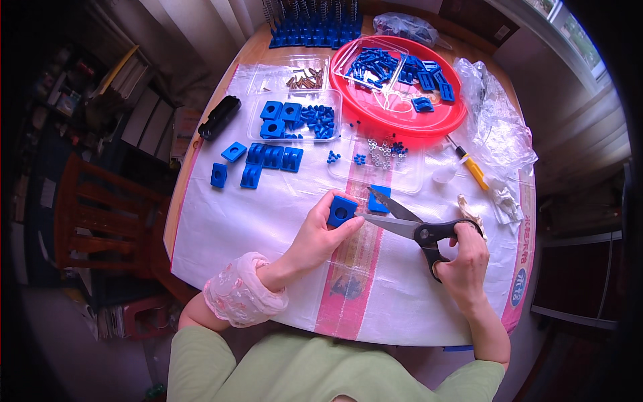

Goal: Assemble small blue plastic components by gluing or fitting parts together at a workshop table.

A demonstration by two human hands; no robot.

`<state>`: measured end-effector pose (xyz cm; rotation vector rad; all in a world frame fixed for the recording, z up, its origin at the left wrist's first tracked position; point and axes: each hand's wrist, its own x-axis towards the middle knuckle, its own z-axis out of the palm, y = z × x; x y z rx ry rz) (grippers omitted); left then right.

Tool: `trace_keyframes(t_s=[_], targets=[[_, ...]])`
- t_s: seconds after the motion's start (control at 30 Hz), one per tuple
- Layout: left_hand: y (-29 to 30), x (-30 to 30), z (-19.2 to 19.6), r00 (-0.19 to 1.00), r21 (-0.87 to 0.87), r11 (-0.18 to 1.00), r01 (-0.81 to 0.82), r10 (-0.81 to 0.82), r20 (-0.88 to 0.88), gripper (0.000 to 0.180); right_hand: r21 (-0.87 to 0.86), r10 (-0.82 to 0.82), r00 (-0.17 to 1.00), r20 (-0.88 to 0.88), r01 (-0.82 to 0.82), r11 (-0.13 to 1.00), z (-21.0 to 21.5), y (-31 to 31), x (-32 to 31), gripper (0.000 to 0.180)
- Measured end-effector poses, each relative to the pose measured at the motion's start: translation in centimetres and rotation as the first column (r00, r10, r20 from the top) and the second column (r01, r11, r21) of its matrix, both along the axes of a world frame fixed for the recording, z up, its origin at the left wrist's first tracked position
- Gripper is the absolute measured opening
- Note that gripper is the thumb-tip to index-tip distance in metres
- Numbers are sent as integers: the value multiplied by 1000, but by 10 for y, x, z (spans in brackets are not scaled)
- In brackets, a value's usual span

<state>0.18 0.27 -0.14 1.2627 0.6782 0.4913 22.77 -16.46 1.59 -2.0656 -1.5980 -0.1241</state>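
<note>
Between the thumb and fingers of my left hand (309, 238) is a blue plastic block (341, 211) with a round hole in its face. My right hand (463, 264) grips black-handled scissors (429, 234), fingers through the handle loops. The scissor blades are spread apart and point left; the lower blade's tip reaches close to the block's right side, and I cannot tell whether they touch. Just beyond the blades lies another blue piece (380, 199) on the sheet, partly covered by the upper blade.
A clear tray (253, 119) holds blue blocks and small blue parts; more blue blocks (272, 157) lie before it. Brass-coloured screws (307, 80) sit behind. A red basin (442, 124) bears blue parts. Metal nuts (383, 154), a yellow-handled screwdriver (475, 172) and plastic bags (495, 114) are farther right.
</note>
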Motion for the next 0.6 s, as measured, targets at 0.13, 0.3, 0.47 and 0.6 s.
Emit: trace_keyframes(t_s=[0.13,0.3,0.47,0.6], targets=[[1,-1,-2,1000,-10,1000,0,0,-13,24,-4,0,1000,15,0,1000,0,0,0,37],[0,0,0,999,26,1000,2,-1,-33,22,-13,-5,1000,22,6,1000,1,-1,0,38],[2,0,-5,1000,-14,1000,9,-9,-17,20,-14,-8,1000,24,9,1000,0,-1,1,39],[3,-1,-5,999,0,1000,23,-23,-33,20,-11,-9,1000,19,10,1000,-2,-2,1,40]])
